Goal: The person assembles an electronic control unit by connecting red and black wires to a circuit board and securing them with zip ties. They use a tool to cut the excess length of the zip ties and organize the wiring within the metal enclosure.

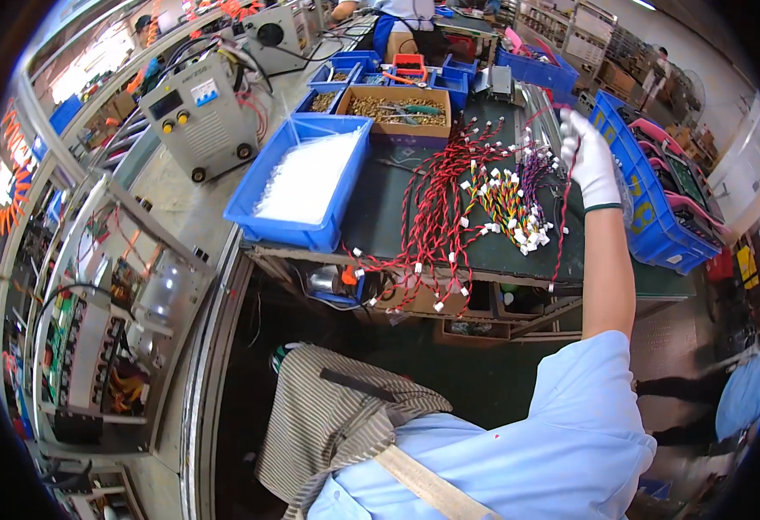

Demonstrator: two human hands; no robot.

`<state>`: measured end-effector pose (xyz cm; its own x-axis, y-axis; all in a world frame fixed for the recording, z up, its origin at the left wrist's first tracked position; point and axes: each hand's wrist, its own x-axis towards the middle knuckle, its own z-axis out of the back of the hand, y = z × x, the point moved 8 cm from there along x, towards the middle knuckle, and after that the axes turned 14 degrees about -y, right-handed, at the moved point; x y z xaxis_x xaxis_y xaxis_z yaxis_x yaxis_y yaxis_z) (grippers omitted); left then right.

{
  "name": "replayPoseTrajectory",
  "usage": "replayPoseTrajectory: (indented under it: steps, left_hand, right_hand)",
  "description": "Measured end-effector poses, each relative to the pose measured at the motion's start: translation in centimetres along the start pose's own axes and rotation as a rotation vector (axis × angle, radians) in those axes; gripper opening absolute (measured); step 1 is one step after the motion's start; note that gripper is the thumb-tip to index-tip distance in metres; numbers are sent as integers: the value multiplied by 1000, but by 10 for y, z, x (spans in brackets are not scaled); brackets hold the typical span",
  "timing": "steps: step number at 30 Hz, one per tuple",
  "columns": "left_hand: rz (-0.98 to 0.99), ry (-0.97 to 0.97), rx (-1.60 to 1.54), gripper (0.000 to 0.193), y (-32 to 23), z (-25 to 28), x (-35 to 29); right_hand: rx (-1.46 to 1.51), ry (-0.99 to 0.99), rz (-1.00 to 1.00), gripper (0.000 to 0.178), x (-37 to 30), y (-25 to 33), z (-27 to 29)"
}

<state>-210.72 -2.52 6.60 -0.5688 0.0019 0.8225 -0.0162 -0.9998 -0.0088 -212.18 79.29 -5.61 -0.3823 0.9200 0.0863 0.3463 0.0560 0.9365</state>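
My right hand (590,160), in a white glove, reaches over the right part of the dark green bench. Its fingers are closed on a red twisted wire (562,221), which hangs down toward the bench's front edge with a small white connector at its lower end. To its left lies a loose pile of red-and-black twisted wires (436,195) with white connectors, several ends drooping over the front edge. Between the hand and that pile are yellow, multicoloured wires (497,198) and a purple wire bundle (531,173). My left hand is out of view.
A blue bin of white pieces (358,165) stands on the left; behind it are a cardboard box of small brass-coloured parts (371,128) and small blue bins. A large blue crate (649,195) holds pink-edged panels on the right. Grey machines (202,121) stand at left.
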Motion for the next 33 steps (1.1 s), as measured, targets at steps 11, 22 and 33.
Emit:
replayPoseTrajectory:
  steps: [11, 22, 33]
  left_hand:
    - [829, 334, -1380, 40, -60, -114, -104]
    - [1322, -293, -1434, 41, 103, -88, -166]
    - [1325, 122, -786, 43, 95, -174, -188]
  right_hand:
    - [-250, 1759, -461, 15, -541, -68, -263]
    - [-598, 2256, -724, 32, -690, -191, -237]
    - [-370, 2111, -812, 33, -681, -201, -289]
